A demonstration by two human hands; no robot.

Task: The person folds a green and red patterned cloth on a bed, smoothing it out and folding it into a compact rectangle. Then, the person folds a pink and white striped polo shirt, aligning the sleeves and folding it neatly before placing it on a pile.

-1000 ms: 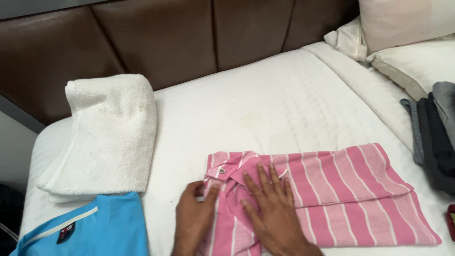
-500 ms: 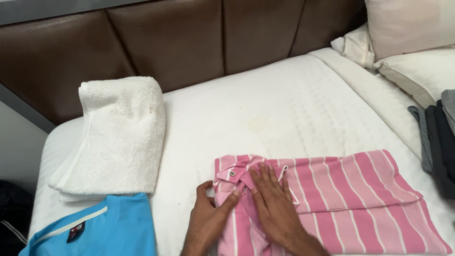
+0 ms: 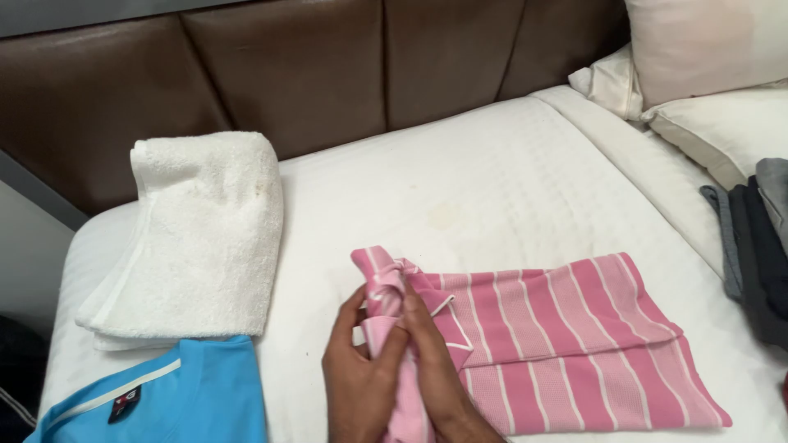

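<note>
A white bed point(image 3: 492, 189) runs up to a brown padded headboard point(image 3: 328, 74), pillows point(image 3: 722, 107) stacked well off to the right of the hands. And both hands are in on the pink striped shirt point(image 3: 558, 344): the left hand point(image 3: 357, 381) is closed on the bunched collar end, pinching a fold of fabric, while the right hand point(image 3: 431, 361) presses in just beside it, fingers curled over the same lump of cloth. The rest of the shirt lies flat and folded on the bed, stretching away to the right. This looks like mid-fold, the collar end being tucked in; the next move seems to call for laying that bunch down flat and smoothing it. A folded white towel point(image 3: 197, 238) rests up to the left, a blue shirt point(image 3: 164, 402) just left of the hands, dark clothes point(image 3: 759, 246) far right.
</note>
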